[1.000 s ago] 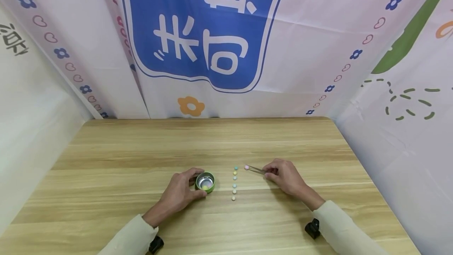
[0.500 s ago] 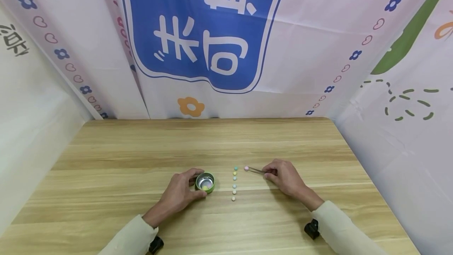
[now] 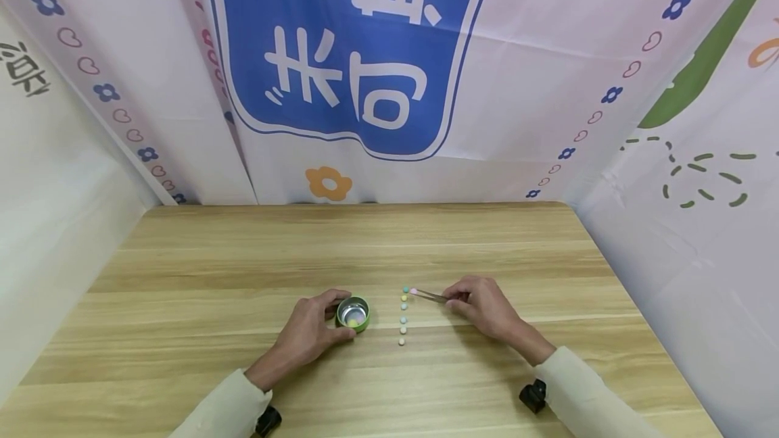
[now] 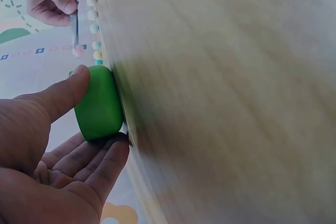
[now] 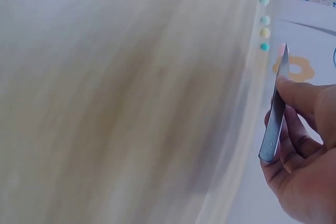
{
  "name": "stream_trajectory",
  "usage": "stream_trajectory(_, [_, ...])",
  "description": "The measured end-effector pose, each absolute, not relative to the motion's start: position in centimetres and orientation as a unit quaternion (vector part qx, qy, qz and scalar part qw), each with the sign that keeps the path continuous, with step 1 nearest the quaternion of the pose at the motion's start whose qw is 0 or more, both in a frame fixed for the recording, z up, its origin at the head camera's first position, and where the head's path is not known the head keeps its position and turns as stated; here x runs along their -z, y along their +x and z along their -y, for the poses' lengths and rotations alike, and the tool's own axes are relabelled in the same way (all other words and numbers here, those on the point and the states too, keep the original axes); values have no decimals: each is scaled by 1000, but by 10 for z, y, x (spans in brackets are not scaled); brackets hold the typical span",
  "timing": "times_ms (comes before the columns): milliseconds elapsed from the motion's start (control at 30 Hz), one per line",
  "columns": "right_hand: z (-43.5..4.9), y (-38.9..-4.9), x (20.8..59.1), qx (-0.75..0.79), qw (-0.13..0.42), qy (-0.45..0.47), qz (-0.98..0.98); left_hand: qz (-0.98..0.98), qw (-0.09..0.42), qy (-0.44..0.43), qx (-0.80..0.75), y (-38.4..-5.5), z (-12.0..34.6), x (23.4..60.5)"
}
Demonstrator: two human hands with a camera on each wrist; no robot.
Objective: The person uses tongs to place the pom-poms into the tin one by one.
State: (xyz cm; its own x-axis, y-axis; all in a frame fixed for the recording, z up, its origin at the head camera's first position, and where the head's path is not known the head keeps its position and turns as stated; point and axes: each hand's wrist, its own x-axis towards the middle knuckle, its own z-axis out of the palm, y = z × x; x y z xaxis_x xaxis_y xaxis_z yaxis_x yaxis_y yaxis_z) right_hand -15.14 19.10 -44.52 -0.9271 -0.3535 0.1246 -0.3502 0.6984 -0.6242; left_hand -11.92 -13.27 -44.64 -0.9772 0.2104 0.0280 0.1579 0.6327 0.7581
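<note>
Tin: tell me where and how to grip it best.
Grip the tin by its round outer wall, probably from the left, thumb near, fingers far, like the left hand: the tin stands upright, and beads lie to its right.

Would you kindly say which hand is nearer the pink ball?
Right: the right hand grips the tweezers holding the pink ball; the left hand is farther, beyond the row of balls, holding the green tin.

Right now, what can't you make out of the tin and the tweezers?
Contents of the tin: head view, too small to count; left wrist view, hidden by its wall.
Back end of the tweezers: head view, covered by the right hand.
Most of the tin: right wrist view, cut off by the top edge.
</note>
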Motion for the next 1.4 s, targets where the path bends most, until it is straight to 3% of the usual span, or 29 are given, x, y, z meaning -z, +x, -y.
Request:
stream_trajectory(667, [-138,-140,423,365,17,-276,-889,-904,33,100,-415,-118,135,447])
stream_trajectory(1400, [-109,-138,441,328,12,-269,-906,-905,29,103,-413,-119,133,446])
